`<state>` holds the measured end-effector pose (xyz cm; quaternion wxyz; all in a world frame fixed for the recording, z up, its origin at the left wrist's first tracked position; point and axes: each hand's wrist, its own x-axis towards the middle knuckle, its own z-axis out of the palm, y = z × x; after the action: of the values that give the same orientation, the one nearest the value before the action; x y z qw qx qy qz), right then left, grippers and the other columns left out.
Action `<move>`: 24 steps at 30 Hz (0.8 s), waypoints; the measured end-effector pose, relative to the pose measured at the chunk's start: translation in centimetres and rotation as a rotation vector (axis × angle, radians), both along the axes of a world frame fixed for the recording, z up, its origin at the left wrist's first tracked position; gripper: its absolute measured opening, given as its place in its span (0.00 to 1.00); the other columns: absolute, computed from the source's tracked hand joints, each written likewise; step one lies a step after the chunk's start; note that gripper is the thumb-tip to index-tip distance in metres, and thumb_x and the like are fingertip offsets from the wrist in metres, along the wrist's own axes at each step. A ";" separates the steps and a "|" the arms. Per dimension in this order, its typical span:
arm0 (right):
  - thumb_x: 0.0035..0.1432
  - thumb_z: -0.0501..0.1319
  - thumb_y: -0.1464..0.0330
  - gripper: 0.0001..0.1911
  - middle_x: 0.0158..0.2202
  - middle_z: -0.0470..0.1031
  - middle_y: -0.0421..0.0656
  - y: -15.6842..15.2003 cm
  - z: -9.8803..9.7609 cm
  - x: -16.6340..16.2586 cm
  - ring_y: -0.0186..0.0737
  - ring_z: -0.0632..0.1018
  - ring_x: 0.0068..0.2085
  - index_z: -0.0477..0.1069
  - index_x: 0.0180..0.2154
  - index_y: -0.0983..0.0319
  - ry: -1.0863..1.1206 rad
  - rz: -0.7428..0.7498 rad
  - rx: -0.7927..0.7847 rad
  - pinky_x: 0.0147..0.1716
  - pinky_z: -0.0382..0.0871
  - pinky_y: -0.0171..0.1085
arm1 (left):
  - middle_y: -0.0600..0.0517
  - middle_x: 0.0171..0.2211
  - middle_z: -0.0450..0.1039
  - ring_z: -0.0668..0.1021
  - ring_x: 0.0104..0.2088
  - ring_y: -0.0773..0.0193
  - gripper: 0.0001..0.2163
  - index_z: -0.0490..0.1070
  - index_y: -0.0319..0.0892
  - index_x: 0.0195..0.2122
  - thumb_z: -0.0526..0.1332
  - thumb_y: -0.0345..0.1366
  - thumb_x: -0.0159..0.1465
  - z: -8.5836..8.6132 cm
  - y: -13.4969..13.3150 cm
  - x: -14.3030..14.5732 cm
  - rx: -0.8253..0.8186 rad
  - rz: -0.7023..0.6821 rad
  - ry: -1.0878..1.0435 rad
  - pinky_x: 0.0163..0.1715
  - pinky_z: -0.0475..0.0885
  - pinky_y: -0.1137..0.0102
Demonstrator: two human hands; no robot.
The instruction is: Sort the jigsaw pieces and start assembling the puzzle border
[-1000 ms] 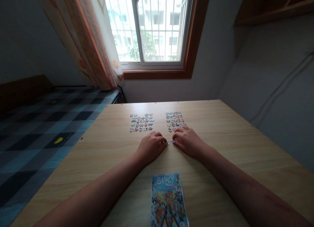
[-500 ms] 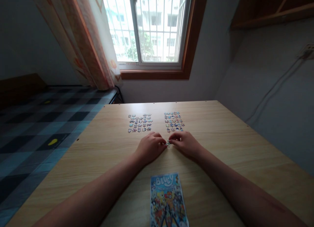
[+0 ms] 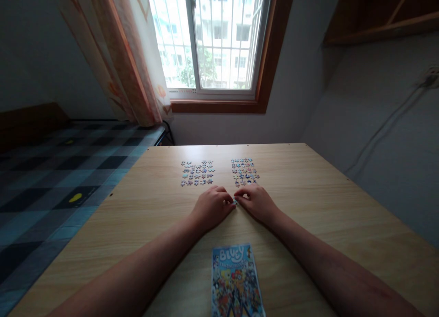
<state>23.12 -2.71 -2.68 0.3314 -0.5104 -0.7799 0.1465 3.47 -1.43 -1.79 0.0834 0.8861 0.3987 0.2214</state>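
Observation:
My left hand (image 3: pixel 211 206) and my right hand (image 3: pixel 258 202) rest on the wooden table (image 3: pixel 325 207), fingertips meeting. Both pinch small jigsaw pieces (image 3: pixel 235 201) between them, pressed together where the fingers touch. Just beyond the hands lie two groups of loose jigsaw pieces: one on the left (image 3: pixel 197 172), one on the right (image 3: pixel 244 171). A colourful picture card (image 3: pixel 236 280) with a cartoon print lies near the table's front edge, between my forearms.
A bed with a blue and black checked cover (image 3: pixel 68 171) stands left of the table. A window (image 3: pixel 212 38) with a curtain (image 3: pixel 126 56) is behind. A grey wall with a cable (image 3: pixel 387 125) runs along the right side.
My right hand has slid left until its fingertips meet those of the left hand, bringing the small pieces together. The left hand has hardly moved.

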 end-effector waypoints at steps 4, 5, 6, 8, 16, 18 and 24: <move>0.58 0.65 0.72 0.06 0.34 0.82 0.40 -0.1 -0.3 -0.5 0.41 0.78 0.40 0.80 0.32 0.57 -0.032 -0.029 0.029 0.44 0.68 0.39 | 0.51 0.33 0.78 0.77 0.38 0.59 0.02 0.80 0.45 0.31 0.68 0.36 0.59 0.0 0.0 0.0 -0.001 0.009 0.002 0.42 0.73 0.63; 0.58 0.65 0.72 0.06 0.35 0.82 0.41 -0.1 -0.4 -0.6 0.42 0.78 0.41 0.80 0.32 0.57 -0.042 -0.037 0.037 0.44 0.68 0.39 | 0.51 0.33 0.78 0.77 0.38 0.59 0.03 0.79 0.44 0.30 0.68 0.36 0.59 0.1 0.0 0.0 0.000 0.012 0.006 0.42 0.73 0.63; 0.58 0.65 0.72 0.06 0.35 0.82 0.41 -0.2 -0.5 -0.7 0.42 0.78 0.42 0.80 0.32 0.57 -0.052 -0.044 0.044 0.45 0.68 0.39 | 0.51 0.33 0.78 0.76 0.38 0.59 0.03 0.79 0.45 0.30 0.68 0.36 0.59 0.1 0.0 0.0 0.002 0.013 0.009 0.42 0.73 0.63; 0.59 0.64 0.71 0.06 0.35 0.81 0.42 -0.3 -0.6 -0.9 0.43 0.77 0.43 0.80 0.32 0.57 -0.074 -0.063 0.053 0.46 0.67 0.40 | 0.52 0.33 0.78 0.76 0.38 0.60 0.03 0.79 0.45 0.29 0.68 0.36 0.59 0.0 0.1 0.0 0.003 0.012 0.008 0.42 0.72 0.64; 0.60 0.64 0.68 0.06 0.35 0.80 0.43 -0.4 -0.7 -1.2 0.45 0.75 0.44 0.80 0.32 0.57 -0.131 -0.117 0.066 0.48 0.65 0.43 | 0.52 0.33 0.78 0.76 0.37 0.60 0.04 0.78 0.44 0.27 0.68 0.36 0.59 0.0 0.2 0.0 -0.017 0.015 0.004 0.40 0.72 0.64; 0.61 0.64 0.68 0.06 0.34 0.80 0.43 -0.4 -0.6 -1.1 0.45 0.75 0.43 0.79 0.32 0.57 -0.108 -0.117 0.085 0.47 0.65 0.43 | 0.51 0.33 0.78 0.76 0.36 0.60 0.03 0.78 0.44 0.29 0.68 0.36 0.59 0.1 0.1 0.0 -0.018 0.021 0.001 0.41 0.72 0.63; 0.64 0.59 0.68 0.09 0.37 0.80 0.46 -0.1 0.2 1.0 0.45 0.75 0.42 0.79 0.39 0.60 0.011 -0.192 0.258 0.47 0.67 0.43 | 0.50 0.34 0.77 0.77 0.36 0.61 0.04 0.80 0.45 0.35 0.67 0.37 0.60 -0.1 0.1 -0.2 -0.016 0.011 -0.072 0.40 0.73 0.64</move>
<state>24.15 -2.86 -2.51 0.4110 -0.5348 -0.7381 0.0153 3.26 -1.36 -1.91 0.1037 0.8747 0.4021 0.2501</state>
